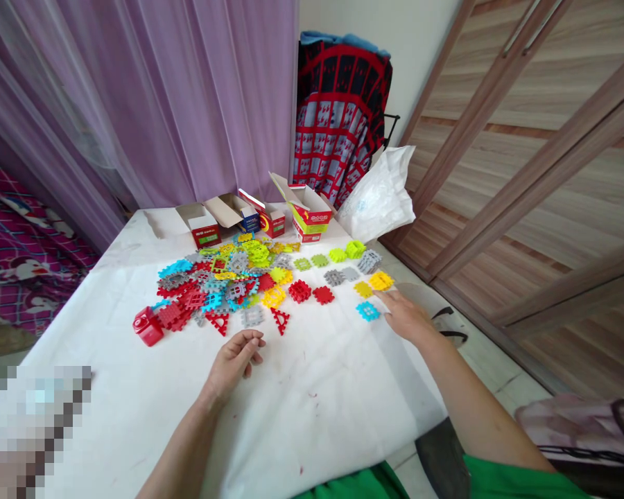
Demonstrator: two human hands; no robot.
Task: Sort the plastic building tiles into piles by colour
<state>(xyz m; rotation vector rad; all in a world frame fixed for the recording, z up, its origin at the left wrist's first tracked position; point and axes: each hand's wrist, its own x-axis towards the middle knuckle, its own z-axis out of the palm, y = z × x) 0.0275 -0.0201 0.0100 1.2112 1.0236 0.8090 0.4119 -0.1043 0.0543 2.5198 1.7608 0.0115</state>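
My right hand (406, 316) reaches over the right side of the table with fingers stretched out. Its fingertips are by a stack of yellow interlocking blocks (381, 280), and whether they touch it I cannot tell. A flat yellow block (363, 290) and a blue window block (367, 311) lie close by. My left hand (237, 357) rests near the middle, its fingers loosely curled in with no object visible in them. Just beyond it are a red triangle block (279, 321) and a grey frame block (252, 317).
A mixed heap of coloured blocks (239, 267) fills the table's left middle. Red blocks (323, 295), grey blocks (369, 261) and green blocks (337, 255) sit in small groups. Open boxes (312, 215) and a white plastic bag (379, 197) stand behind; a red container (148, 327) is left.
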